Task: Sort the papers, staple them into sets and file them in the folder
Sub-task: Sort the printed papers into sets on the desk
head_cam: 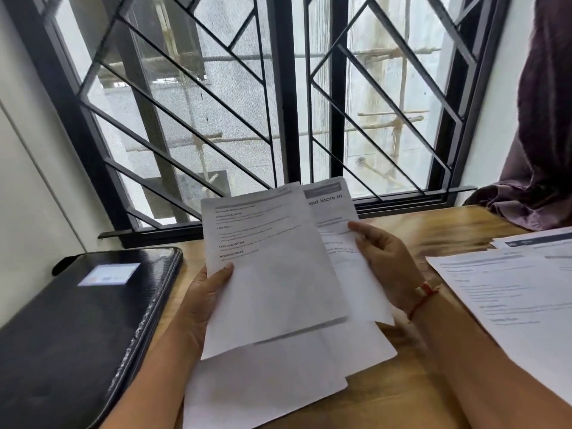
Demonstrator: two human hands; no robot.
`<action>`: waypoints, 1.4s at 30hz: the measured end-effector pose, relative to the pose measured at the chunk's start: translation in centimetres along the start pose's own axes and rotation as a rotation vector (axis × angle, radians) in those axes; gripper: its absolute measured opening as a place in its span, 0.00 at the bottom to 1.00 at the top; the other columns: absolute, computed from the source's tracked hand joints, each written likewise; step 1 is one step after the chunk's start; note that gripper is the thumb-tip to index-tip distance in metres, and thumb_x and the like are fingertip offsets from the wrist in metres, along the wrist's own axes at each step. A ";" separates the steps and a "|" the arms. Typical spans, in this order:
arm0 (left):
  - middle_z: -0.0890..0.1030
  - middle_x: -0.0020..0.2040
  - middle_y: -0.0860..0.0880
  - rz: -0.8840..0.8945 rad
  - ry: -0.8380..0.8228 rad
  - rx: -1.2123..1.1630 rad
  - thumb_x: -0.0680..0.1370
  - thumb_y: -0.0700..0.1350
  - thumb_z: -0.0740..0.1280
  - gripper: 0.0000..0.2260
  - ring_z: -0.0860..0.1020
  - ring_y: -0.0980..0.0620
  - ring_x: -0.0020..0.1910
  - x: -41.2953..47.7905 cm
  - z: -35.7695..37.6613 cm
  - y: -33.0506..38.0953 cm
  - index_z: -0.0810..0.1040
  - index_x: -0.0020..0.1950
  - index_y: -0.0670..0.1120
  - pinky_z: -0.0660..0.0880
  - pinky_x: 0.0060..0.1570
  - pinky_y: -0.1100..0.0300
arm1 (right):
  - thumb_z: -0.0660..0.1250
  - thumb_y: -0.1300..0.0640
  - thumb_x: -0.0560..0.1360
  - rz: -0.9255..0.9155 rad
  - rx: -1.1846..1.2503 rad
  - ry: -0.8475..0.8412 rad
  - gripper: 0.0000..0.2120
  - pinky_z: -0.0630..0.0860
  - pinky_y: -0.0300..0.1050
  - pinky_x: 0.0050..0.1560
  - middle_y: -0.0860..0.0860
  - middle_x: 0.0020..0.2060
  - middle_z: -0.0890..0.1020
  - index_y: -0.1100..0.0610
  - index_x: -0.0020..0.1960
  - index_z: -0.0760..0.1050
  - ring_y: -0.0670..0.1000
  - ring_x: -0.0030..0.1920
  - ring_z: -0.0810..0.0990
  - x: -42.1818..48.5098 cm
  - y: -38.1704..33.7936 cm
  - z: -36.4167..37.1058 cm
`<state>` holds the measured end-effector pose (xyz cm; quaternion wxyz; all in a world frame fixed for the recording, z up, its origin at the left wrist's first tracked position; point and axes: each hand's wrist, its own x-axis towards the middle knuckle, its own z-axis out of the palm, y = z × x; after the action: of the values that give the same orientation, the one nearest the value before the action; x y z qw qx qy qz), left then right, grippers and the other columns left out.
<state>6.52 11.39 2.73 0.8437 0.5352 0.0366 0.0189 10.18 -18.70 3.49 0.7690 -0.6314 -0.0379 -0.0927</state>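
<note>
I hold a fanned bunch of printed white papers (278, 283) upright above the wooden table (433, 224), in the middle of the view. My left hand (204, 301) grips the front sheet at its left edge, thumb on the printed face. My right hand (383, 261) pinches a rear sheet headed "and Store in" at its right edge, thumb on top. Another sheet hangs lower behind them. A black folder (77, 320) lies closed on the table at the left. More printed papers (520, 292) lie spread flat on the table at the right.
A barred window (278, 103) runs along the far edge of the table. A dark purple curtain (538, 134) hangs at the right and drapes onto the table corner. A white wall stands at the left, beside the folder.
</note>
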 end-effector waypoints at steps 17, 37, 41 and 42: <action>0.83 0.56 0.35 -0.083 -0.030 0.075 0.73 0.42 0.72 0.20 0.84 0.37 0.45 -0.4 0.2 -0.6 0.76 0.65 0.41 0.83 0.42 0.42 | 0.63 0.60 0.80 0.022 0.071 -0.343 0.29 0.72 0.63 0.66 0.56 0.65 0.79 0.50 0.79 0.57 0.60 0.66 0.77 -2.1 -0.2 2.5; 0.84 0.56 0.37 -0.082 -0.025 0.007 0.76 0.38 0.70 0.20 0.85 0.40 0.44 -0.7 0.4 0.2 0.75 0.68 0.43 0.83 0.40 0.45 | 0.57 0.56 0.84 0.123 0.238 -0.176 0.14 0.80 0.47 0.39 0.53 0.60 0.82 0.50 0.69 0.71 0.55 0.43 0.84 -2.9 -0.7 3.7; 0.86 0.41 0.44 -0.047 0.076 -0.131 0.81 0.38 0.63 0.10 0.85 0.49 0.34 -0.7 0.3 1.2 0.78 0.61 0.41 0.80 0.28 0.59 | 0.62 0.55 0.82 0.012 -0.318 -0.050 0.08 0.83 0.45 0.39 0.55 0.51 0.84 0.57 0.58 0.77 0.49 0.42 0.86 -2.7 0.4 3.4; 0.85 0.36 0.46 -0.040 0.089 -0.164 0.82 0.38 0.62 0.07 0.83 0.52 0.30 -0.9 0.4 1.5 0.78 0.57 0.41 0.77 0.24 0.63 | 0.64 0.54 0.81 -0.037 -0.501 -0.059 0.07 0.83 0.44 0.39 0.54 0.48 0.85 0.55 0.52 0.79 0.46 0.40 0.86 -2.7 0.8 3.2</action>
<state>5.71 11.59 4.29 0.8824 0.4623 0.0830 0.0285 7.89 -15.13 2.91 0.5852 -0.8039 -0.0477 -0.0947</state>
